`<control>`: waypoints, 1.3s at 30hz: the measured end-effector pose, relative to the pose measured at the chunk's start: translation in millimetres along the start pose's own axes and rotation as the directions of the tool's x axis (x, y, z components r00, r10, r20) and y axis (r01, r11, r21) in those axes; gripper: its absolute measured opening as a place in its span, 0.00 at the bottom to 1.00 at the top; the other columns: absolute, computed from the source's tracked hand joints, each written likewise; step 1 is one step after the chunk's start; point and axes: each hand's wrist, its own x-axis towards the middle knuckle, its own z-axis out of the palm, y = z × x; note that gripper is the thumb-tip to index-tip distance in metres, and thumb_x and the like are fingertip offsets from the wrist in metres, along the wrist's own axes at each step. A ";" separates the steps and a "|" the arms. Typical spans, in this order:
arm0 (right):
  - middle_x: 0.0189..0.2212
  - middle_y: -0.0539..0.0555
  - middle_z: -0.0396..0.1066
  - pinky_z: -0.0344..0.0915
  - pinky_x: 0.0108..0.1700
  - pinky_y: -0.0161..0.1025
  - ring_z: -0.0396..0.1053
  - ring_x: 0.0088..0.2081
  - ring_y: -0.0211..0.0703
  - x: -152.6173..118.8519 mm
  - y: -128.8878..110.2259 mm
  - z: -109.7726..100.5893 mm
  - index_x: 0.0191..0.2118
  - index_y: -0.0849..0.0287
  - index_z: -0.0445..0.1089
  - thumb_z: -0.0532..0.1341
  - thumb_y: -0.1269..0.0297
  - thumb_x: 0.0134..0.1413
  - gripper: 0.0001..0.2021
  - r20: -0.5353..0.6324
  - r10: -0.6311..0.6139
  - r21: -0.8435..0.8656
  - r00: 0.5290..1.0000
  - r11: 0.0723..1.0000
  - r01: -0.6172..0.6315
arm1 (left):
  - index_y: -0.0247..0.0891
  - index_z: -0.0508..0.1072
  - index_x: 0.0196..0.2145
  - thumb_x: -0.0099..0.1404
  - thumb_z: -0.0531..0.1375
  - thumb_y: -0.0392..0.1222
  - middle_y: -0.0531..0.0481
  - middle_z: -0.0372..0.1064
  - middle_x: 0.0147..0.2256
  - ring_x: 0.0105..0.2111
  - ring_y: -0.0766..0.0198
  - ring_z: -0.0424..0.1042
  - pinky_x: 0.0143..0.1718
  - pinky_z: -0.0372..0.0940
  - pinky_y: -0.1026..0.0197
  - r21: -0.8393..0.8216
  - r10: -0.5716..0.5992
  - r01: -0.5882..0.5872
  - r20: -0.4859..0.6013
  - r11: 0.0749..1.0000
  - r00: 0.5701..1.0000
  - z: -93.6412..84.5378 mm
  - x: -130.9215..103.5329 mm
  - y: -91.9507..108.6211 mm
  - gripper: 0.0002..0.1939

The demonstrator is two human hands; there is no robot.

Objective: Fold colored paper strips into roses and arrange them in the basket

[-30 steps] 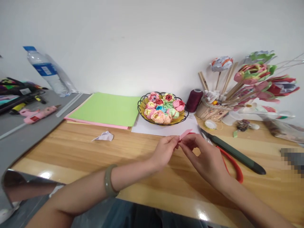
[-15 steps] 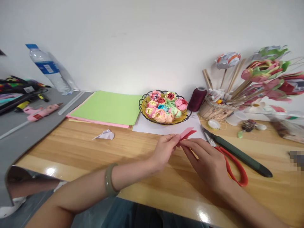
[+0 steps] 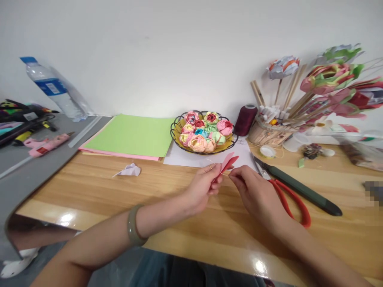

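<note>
My left hand (image 3: 202, 186) pinches a small folded pink and red paper piece (image 3: 226, 163) just above the wooden table (image 3: 167, 195). A grey-green bangle (image 3: 131, 225) circles that wrist. My right hand (image 3: 254, 193) sits close to the right of the piece, fingertips curled and pinched near its lower edge; whether they grip the paper is hard to tell. Beyond the hands stands a wire basket (image 3: 176, 131) filled with several paper roses (image 3: 203, 131).
Red-handled scissors (image 3: 289, 199) and a dark green tool (image 3: 299, 188) lie right of my right hand. Green and pink paper sheets (image 3: 131, 137), a crumpled white scrap (image 3: 128, 170), a maroon thread spool (image 3: 245, 119), paper flowers on sticks (image 3: 323, 83), a water bottle (image 3: 50, 87) and a pink glue gun (image 3: 48, 143) surround.
The paper piece has tilted up and shows more red. My right hand has drawn back slightly from it, fingers curling, while my left hand keeps its pinch.
</note>
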 end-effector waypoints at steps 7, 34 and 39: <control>0.18 0.47 0.64 0.58 0.22 0.33 0.63 0.18 0.37 1.7 2.0 -9.4 0.31 0.55 0.59 0.48 0.65 0.58 0.07 0.119 0.108 0.044 0.987 0.993 -0.114 | 0.35 0.68 0.38 0.63 0.55 0.45 0.60 0.45 0.19 0.17 0.76 0.41 0.17 0.35 0.70 -0.066 -0.055 0.062 0.110 0.996 0.992 -1.3 0.0 0.4 0.11; 0.27 0.52 0.68 0.57 0.30 0.35 0.64 0.29 0.40 10.4 8.3 -33.4 0.30 0.59 0.66 0.52 0.63 0.59 0.10 0.238 -0.052 0.022 0.970 0.999 0.048 | 0.38 0.61 0.26 0.60 0.55 0.40 0.57 0.61 0.21 0.23 0.69 0.63 0.28 0.55 0.64 0.672 0.251 -0.283 0.147 0.684 0.957 -10.8 8.3 -11.2 0.07; 0.26 0.52 0.71 0.47 0.21 0.36 0.65 0.24 0.38 -9.6 -11.0 -6.0 0.31 0.60 0.68 0.53 0.69 0.58 0.07 -0.034 -0.189 -0.435 0.981 0.887 0.156 | 0.38 0.59 0.25 0.60 0.55 0.39 0.56 0.61 0.22 0.25 0.68 0.64 0.31 0.58 0.64 0.489 0.359 -0.311 -0.005 0.815 0.933 -4.1 11.6 -16.3 0.08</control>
